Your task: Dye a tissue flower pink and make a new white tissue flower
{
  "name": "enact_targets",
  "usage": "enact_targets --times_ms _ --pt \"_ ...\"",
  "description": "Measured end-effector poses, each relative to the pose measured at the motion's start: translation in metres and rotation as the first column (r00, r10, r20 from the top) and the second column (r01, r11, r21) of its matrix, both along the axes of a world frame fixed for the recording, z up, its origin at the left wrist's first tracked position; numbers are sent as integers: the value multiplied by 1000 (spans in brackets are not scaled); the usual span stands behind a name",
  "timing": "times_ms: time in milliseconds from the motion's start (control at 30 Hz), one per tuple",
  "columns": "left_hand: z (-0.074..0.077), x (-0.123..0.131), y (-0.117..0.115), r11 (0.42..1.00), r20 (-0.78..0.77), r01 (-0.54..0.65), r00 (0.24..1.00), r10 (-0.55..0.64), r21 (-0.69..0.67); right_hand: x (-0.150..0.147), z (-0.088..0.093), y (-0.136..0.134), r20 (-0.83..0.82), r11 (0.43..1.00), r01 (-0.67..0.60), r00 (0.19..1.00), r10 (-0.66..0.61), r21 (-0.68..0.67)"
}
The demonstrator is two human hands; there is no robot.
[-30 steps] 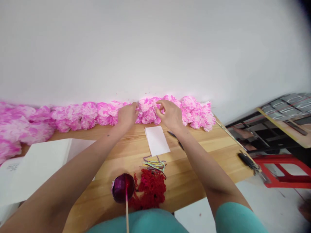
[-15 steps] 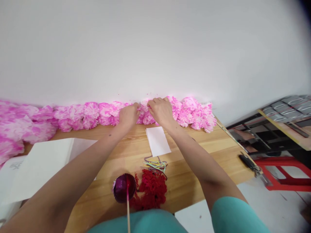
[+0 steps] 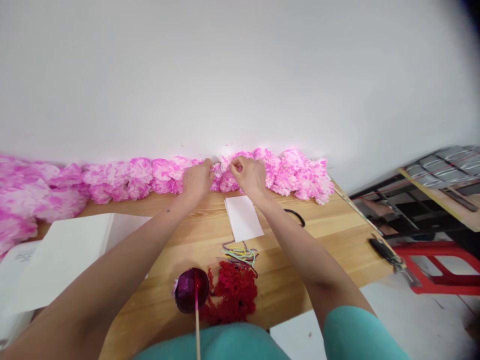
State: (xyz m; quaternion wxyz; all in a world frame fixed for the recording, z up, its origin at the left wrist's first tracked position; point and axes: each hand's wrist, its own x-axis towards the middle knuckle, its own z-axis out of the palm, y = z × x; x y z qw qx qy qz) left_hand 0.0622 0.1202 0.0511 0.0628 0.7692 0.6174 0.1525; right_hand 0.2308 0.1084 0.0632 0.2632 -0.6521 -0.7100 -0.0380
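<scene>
A row of crumpled pink-and-white paper flowers [image 3: 140, 175] runs along the wall at the back of the table. My left hand [image 3: 198, 180] is closed at the middle of this row, its fingers pinched on the edge of one paper flower [image 3: 217, 172]. On the other side of that flower, my right hand [image 3: 249, 176] has thumb and forefinger pressed together at its petals. The fingertips partly hide what they pinch. In front of the hands lies a small stack of white paper [image 3: 244, 219], and nearer me are several coloured strings [image 3: 240, 254].
Close to my body stand a purple bowl [image 3: 185, 291] with a stick [image 3: 197, 320] in it and a heap of red crinkled material [image 3: 236, 292]. A large white folded sheet [image 3: 71, 255] lies left. Keys [image 3: 390, 256] rest at the right edge, beside a red stool [image 3: 438, 267].
My right hand has turned a little and its fingers have drawn into a pinch, showing more of the flowers behind it. A black ring-like handle now shows beside my right forearm.
</scene>
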Motion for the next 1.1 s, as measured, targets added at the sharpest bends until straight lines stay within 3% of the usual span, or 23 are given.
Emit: enact_targets --times_ms 167,300,533,767,967,1100 --pt "-2 -1 -1 1000 14 5 1000 -5 4 -2 -1 -2 69 999 -34 997 33 14" --pt "-2 -3 -2 1000 22 15 1000 -15 3 5 4 -11 23 990 -104 994 103 100" --pt "3 -7 -12 1000 75 21 997 -21 -2 37 17 -66 -123 955 -80 985 120 284" --pt "16 -14 -32 1000 185 -18 983 15 18 58 14 -118 -212 981 1 976 41 195" --pt "27 -20 -48 995 268 -16 963 -10 94 62 4 -134 -281 989 3 959 38 145" --pt "35 -25 -60 992 339 -8 940 -36 125 65 -6 -139 -230 998 -33 972 42 44"
